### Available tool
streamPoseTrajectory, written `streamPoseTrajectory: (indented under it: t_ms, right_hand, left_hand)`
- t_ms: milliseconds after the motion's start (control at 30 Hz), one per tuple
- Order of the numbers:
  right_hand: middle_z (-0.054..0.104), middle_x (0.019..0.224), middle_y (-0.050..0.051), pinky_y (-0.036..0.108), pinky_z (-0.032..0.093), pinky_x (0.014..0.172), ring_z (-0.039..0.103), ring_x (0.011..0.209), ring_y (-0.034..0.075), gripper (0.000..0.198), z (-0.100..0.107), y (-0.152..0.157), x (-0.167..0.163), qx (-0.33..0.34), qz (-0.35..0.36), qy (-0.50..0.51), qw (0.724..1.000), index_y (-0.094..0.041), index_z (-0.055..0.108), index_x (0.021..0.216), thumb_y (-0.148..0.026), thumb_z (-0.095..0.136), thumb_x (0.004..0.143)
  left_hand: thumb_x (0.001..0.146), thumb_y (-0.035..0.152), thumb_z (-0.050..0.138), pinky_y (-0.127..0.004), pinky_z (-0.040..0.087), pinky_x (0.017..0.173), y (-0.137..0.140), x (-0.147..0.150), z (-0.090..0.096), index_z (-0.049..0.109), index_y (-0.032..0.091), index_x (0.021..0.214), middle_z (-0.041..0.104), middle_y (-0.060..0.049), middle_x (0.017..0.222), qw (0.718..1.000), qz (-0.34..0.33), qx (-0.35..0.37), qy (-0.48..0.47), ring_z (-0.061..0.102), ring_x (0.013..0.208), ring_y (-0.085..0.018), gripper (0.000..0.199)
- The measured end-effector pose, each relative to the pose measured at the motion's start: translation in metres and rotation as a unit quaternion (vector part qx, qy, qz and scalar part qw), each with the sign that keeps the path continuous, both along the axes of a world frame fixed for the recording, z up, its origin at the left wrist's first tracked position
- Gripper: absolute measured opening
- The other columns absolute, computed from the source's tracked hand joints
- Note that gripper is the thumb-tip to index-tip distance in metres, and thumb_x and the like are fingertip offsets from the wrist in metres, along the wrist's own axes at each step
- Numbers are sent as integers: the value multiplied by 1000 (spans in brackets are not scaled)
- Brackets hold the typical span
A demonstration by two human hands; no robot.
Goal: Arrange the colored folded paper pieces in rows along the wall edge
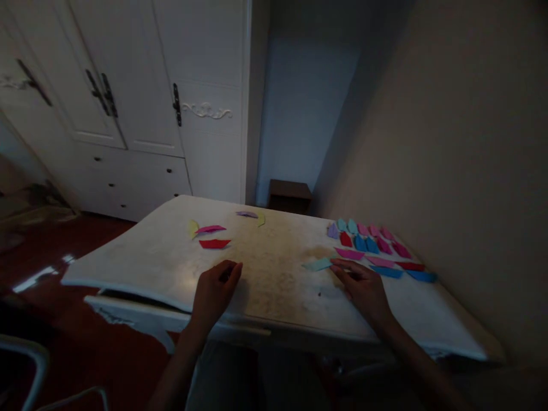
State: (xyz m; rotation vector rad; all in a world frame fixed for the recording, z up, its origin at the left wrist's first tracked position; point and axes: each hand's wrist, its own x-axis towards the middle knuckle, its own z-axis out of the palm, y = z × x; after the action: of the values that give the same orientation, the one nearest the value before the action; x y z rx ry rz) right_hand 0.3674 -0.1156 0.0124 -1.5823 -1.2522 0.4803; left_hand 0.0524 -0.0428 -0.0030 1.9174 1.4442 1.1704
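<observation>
Since my right hand point(359, 283) is nearer, I'm pinching the mint paper piece point(317, 264) by one end, its length pointing nine-o'clock-ish.

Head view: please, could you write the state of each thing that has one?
Left hand: curled, nothing visible inside.
Right hand: pinching teal paper.
Teal paper: folded, held at one end.
Red paper at left: folded, unheld.
Papers at right: folded, grouped in rows.
Table: stained in the middle.
Wardrobe doors: shut.
Wardrobe drawers: shut.
</observation>
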Motion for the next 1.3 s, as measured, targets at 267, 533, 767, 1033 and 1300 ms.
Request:
streamPoseTrajectory:
  t_ms: [267, 533, 767, 1033, 1300]
  right_hand:
    - [67, 59, 2, 23, 32, 36, 45, 38, 11, 48, 4, -37, 69, -34, -110, -13, 993, -16, 74, 101, -55, 69, 74]
    - [75, 99, 11, 29, 47, 50, 61, 54, 17, 46, -7, -48, 89, -54, -121, -74, 988, -17, 75, 104, -51, 64, 76]
    - [74, 104, 11, 34, 51, 60, 60, 57, 17, 45, -13, -33, 87, -71, -62, -160, 983, -15, 72, 111, -47, 57, 83]
    - [72, 105, 10, 36, 52, 76, 66, 81, 23, 42, -15, -20, 83, -69, -59, -267, 959, -16, 72, 110, -43, 50, 87]
    - [69, 107, 11, 37, 50, 81, 65, 89, 24, 42, -19, -17, 77, -82, -89, -347, 930, -15, 69, 114, -39, 44, 91]
  left_hand:
    - [70, 58, 59, -26, 49, 55, -2, -16, 6, 72, 20, 81, 72, -2, 72, 998, 36, -51, 1, 64, 62, -19, 41]
    - [72, 53, 57, -29, 52, 56, -2, -12, 5, 71, 25, 81, 73, -1, 74, 996, 55, -27, 68, 65, 62, -20, 33]
    - [75, 52, 54, -31, 53, 61, 1, -12, -5, 70, 26, 81, 74, -1, 77, 988, 74, 1, 138, 68, 68, -22, 31]
    - [79, 52, 51, -31, 51, 65, -4, -6, -3, 69, 23, 85, 72, -4, 82, 980, 104, 10, 169, 67, 73, -22, 35]
    - [82, 49, 49, -30, 49, 65, -7, 1, -1, 67, 23, 81, 70, -3, 77, 981, 103, 33, 159, 64, 66, -20, 32]
